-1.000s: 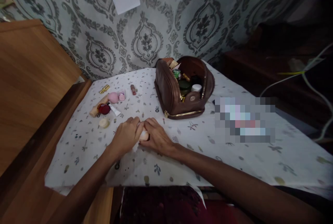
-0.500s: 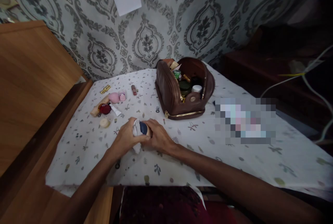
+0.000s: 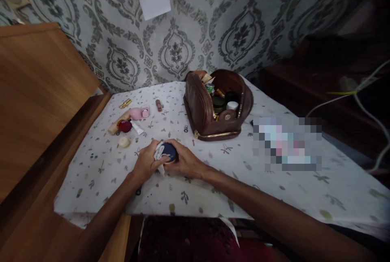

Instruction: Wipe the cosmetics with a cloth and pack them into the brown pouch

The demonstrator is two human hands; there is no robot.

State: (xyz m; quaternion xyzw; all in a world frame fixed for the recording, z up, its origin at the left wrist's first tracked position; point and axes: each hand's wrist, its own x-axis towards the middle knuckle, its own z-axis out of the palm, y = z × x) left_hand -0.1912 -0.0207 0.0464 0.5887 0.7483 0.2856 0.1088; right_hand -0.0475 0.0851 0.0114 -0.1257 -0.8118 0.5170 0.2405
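Note:
Between my two hands, just above the near middle of the table, is a round jar with a dark blue lid (image 3: pixel 169 152). My left hand (image 3: pixel 146 161) presses a crumpled white cloth or tissue (image 3: pixel 159 150) against the jar's left side. Around the right side of the jar curl the fingers of my right hand (image 3: pixel 187 162). To the left lie a cream-coloured round item (image 3: pixel 124 142), a white tube (image 3: pixel 137 127), a dark red round item (image 3: pixel 124 126) and a pink sponge (image 3: pixel 135 113). The jar's underside is hidden by my fingers.
An open brown toiletry bag (image 3: pixel 210 120) full of jars stands beyond my right hand. A small lip-product tube (image 3: pixel 159 105) and a gold tube (image 3: pixel 125 103) lie farther back. At right is a blurred-out item (image 3: pixel 286 144). A wooden panel (image 3: pixel 45 91) borders the left.
The jar has turned in my hands, so more of its blue lid faces up. My left hand with the cloth has shifted slightly left on it. The view has moved a little.

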